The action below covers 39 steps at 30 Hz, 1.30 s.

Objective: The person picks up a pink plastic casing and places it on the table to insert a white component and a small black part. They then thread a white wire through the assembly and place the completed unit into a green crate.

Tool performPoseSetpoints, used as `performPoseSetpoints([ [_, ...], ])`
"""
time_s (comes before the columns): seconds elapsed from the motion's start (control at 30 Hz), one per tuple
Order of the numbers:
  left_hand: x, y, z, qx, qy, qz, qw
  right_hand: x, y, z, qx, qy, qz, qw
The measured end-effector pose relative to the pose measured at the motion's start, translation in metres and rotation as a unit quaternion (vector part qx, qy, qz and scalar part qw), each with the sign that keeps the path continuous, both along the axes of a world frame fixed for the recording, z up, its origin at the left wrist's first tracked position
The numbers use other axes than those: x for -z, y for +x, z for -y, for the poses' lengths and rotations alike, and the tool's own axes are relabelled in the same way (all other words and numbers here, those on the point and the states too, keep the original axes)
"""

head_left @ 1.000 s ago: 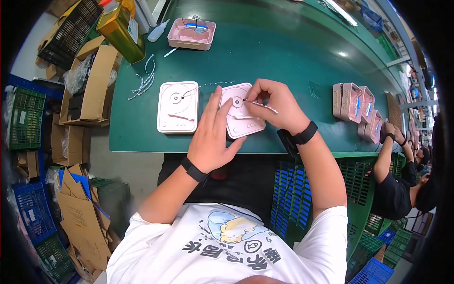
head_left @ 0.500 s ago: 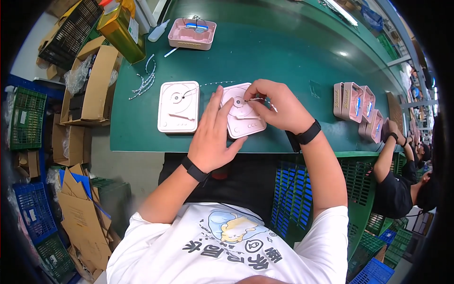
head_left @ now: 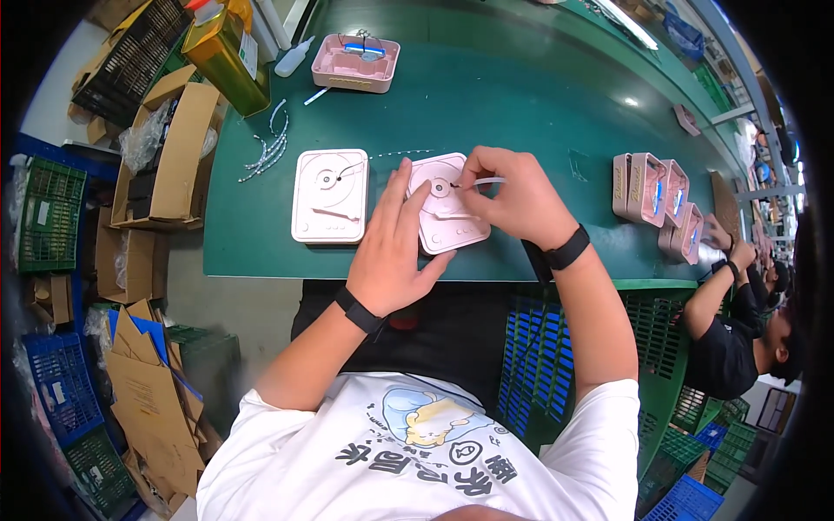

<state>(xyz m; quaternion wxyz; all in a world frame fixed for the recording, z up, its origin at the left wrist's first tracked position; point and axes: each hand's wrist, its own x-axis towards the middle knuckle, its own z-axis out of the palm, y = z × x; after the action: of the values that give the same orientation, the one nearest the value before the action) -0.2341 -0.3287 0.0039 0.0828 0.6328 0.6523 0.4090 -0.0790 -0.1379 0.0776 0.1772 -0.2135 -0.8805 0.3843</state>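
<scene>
A pale pink casing shaped like a small record player [head_left: 465,233] lies slightly turned on the bench in front of me. My left hand [head_left: 391,239] rests along its left side, fingers stretched out, one fingertip on its face and the thumb by its lower edge. Over the disc, my right hand [head_left: 517,195] pinches a thin white strand [head_left: 491,181]; one end points at the disc's centre, where a small dark tip shows. To the left lies a similar pale casing [head_left: 328,221] with a thin line running from its disc. A beaded strand [head_left: 401,154] stretches above both casings.
Several more white strands [head_left: 265,161] lie at the bench's left, near a gold can [head_left: 226,65] and a squeeze bottle [head_left: 294,59]. An open pink housing [head_left: 352,80] stands at the back. More housings [head_left: 638,187] stand right, near a co-worker's hand [head_left: 719,234].
The strand in my right hand hung as a loose beaded length and now looks straighter, pointing right. My left hand and both casings have hardly moved. At right, the co-worker's hands have moved.
</scene>
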Motion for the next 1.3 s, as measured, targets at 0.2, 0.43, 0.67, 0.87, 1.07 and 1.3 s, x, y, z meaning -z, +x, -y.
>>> performPoseSetpoints([
  [0.2, 0.000, 0.001, -0.002, 0.000, 0.003, -0.003, 1.000, 0.010, -0.001, -0.001, 0.031, -0.026, -0.025, 0.999],
  [0.43, -0.002, 0.001, -0.002, 0.009, -0.007, 0.021, 1.000, 0.011, -0.001, -0.003, 0.026, -0.046, -0.012, 0.999],
  [0.67, -0.001, 0.001, -0.002, 0.003, 0.001, 0.010, 1.000, 0.005, -0.003, 0.007, 0.032, -0.027, 0.006, 0.999],
  [0.87, -0.003, 0.002, -0.001, 0.006, -0.007, 0.014, 1.000, 0.004, 0.000, -0.001, 0.036, -0.060, -0.012, 0.997],
  [1.07, -0.001, 0.002, -0.002, -0.006, 0.002, -0.007, 1.000, 0.002, -0.003, 0.005, 0.037, -0.047, -0.005, 0.998],
  [1.3, 0.001, 0.001, -0.002, -0.003, 0.005, -0.011, 1.000, 0.001, -0.004, 0.006, 0.062, 0.023, 0.028, 0.997],
])
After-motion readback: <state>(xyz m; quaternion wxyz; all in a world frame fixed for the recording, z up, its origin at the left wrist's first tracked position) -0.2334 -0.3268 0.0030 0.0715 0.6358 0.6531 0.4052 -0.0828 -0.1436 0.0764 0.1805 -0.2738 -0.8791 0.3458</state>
